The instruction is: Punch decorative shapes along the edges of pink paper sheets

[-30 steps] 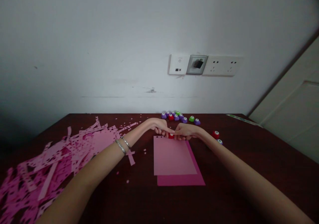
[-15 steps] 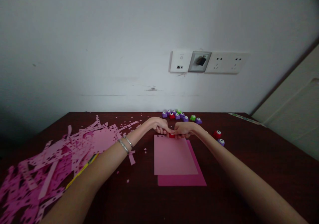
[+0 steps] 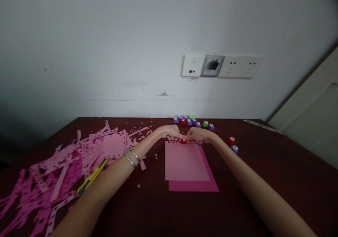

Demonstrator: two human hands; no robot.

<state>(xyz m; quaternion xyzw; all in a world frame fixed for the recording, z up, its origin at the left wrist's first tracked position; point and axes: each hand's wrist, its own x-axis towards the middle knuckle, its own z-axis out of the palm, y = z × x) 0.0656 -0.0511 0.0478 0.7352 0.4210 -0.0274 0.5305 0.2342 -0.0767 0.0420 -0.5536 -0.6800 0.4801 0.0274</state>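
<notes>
A small red paper punch (image 3: 183,141) sits at the far edge of a light pink sheet (image 3: 187,163), to the right of a short row of punched holes. My left hand (image 3: 173,132) is closed at the punch's left side, its thumb reaching onto the top. From the right, my right hand (image 3: 197,135) closes against the same punch, and the thumbs meet over it. Under the light sheet, a darker pink sheet (image 3: 194,186) shows along the near and right edges. The fingers hide much of the punch.
Punched pink paper strips (image 3: 76,159) heap on the left, with a yellow utility knife (image 3: 93,175) on them. Several small punches (image 3: 189,122) stand by the wall. A red punch (image 3: 230,140) and a purple one (image 3: 234,148) are on the right, a ruler-like strip (image 3: 261,126) farther back.
The view has shifted slightly, and more of the yellow knife shows beside my left forearm. Both hands stay on the red punch at the sheet's far edge.
</notes>
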